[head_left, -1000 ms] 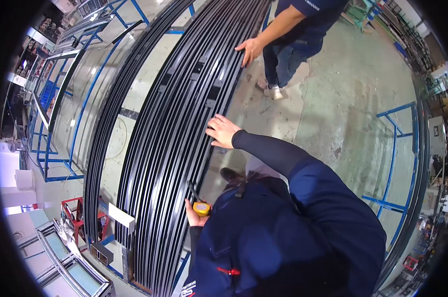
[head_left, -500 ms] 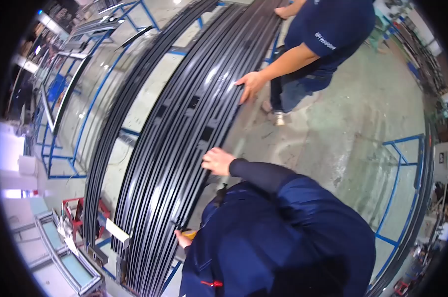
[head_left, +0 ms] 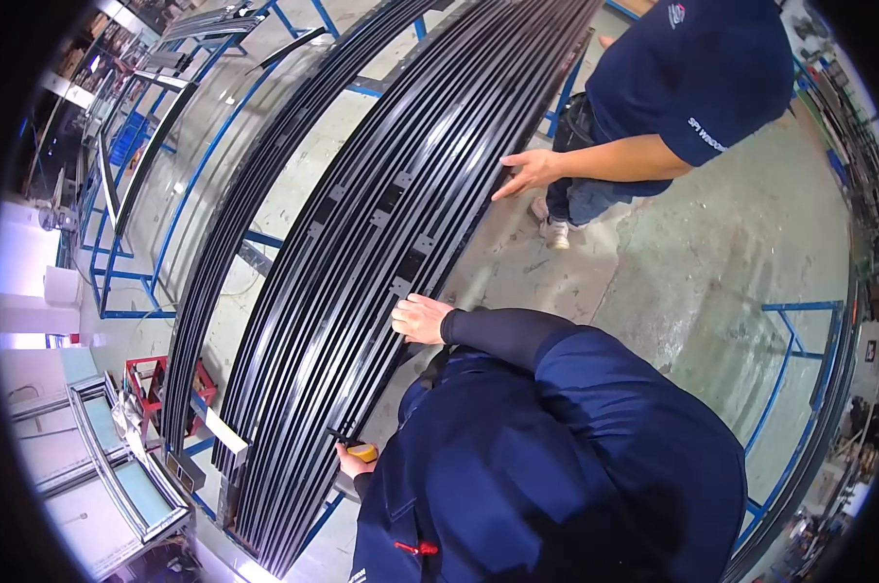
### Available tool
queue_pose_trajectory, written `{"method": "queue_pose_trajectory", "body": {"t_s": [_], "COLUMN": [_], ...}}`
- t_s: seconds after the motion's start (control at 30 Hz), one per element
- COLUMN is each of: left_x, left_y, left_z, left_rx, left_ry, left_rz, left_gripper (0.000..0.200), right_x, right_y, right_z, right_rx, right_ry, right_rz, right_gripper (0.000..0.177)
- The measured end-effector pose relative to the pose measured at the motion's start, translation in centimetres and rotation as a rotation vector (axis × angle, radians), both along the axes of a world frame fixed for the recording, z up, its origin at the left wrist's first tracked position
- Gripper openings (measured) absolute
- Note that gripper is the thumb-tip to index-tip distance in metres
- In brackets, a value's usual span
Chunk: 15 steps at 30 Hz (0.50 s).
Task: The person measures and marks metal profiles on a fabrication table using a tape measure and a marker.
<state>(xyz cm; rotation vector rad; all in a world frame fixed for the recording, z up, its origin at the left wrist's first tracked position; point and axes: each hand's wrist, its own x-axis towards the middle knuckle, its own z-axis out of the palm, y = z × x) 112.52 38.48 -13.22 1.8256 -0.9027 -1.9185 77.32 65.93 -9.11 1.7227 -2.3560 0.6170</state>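
Observation:
Long black metal profiles (head_left: 303, 321) lie side by side in a wide row, running from the lower left to the top. My right hand (head_left: 421, 319) rests on the row's near edge, its fingers curled down over a profile. Closer to the lower end, my left hand (head_left: 353, 461) is closed around a yellow-and-black tool (head_left: 363, 453) at the same edge. The tool's exact kind is hard to make out. Dark rectangular patches with small grey plates (head_left: 415, 262) show across the profiles, just beyond my right hand.
A co-worker's hand (head_left: 529, 174) is at the row's near edge farther up. Another bundle of black profiles (head_left: 230, 233) lies to the left. Blue metal racks (head_left: 157, 282) stand at left and another blue frame (head_left: 784, 389) at right. A red stand (head_left: 148, 379) is at lower left.
The view has shifted a little. The co-worker's near hand has moved right, to the outer edge of the profiles. My right hand stays at the edge; the tool in my left hand shows more.

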Motion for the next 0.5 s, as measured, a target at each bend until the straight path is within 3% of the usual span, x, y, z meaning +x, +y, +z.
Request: {"method": "queue_pose_trajectory", "body": {"t_s": [0.1, 0.23, 0.27, 0.33, 0.4, 0.5], "left_x": [0.1, -1.2, -2.2, -1.0, -0.1, -2.3], "left_y": [-0.2, 1.5, 3.4, 2.8, 1.4, 2.5], "left_z": [-0.1, 1.9, 4.6, 4.6, 4.6, 6.6], "left_rx": [-0.105, -0.821, -0.937, -1.187, -1.154, -1.028], "left_ry": [-0.087, -0.895, -0.884, -0.847, -0.74, -0.843], "left_rz": [0.0, -0.221, -0.289, -0.611, -0.947, -0.967], "left_gripper": [0.047, 0.082, 0.078, 0.063, 0.042, 0.033], "right_x": [-1.0, -0.7, -1.0, -1.4, -1.5, -1.2], "right_y": [-0.2, -0.6, -0.8, -1.0, -1.2, -1.3], "right_z": [0.1, 0.1, 0.3, 0.5, 0.6, 0.7], "right_rx": [-0.004, 0.025, 0.036, 0.054, 0.069, 0.077], "right_ry": [-0.059, -0.183, -0.21, -0.244, -0.259, -0.272], "right_rz": [0.041, 0.053, 0.052, 0.073, 0.082, 0.033], "right_gripper": [0.036, 0.034, 0.033, 0.033, 0.032, 0.034]}}
